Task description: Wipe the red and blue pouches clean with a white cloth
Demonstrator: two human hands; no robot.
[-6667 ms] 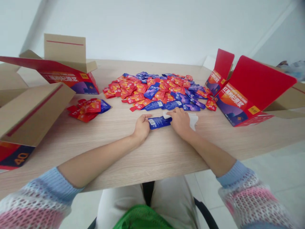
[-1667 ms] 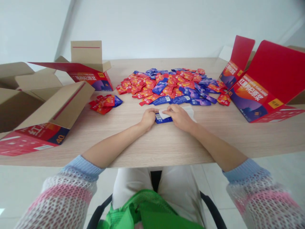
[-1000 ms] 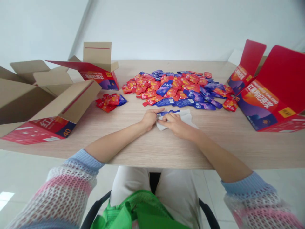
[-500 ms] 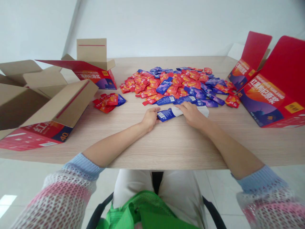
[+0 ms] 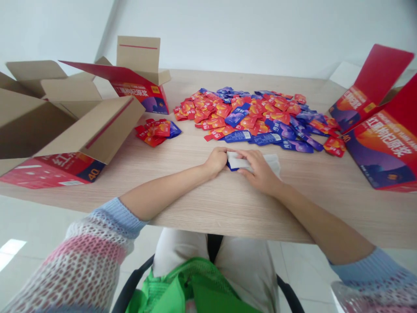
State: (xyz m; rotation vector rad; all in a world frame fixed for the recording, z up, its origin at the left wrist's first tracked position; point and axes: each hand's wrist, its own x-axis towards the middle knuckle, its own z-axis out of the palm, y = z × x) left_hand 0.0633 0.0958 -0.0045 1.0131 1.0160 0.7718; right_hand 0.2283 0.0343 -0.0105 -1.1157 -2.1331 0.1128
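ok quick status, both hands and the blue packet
Left hand grips blue packet at its end; right hand presses white tissue over it; tissue hides most of the packet.

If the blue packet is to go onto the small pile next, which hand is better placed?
Probably the left hand: it holds the left end of the blue packet and is nearer the small pile. The right hand is occupied with the white cloth over the packet.
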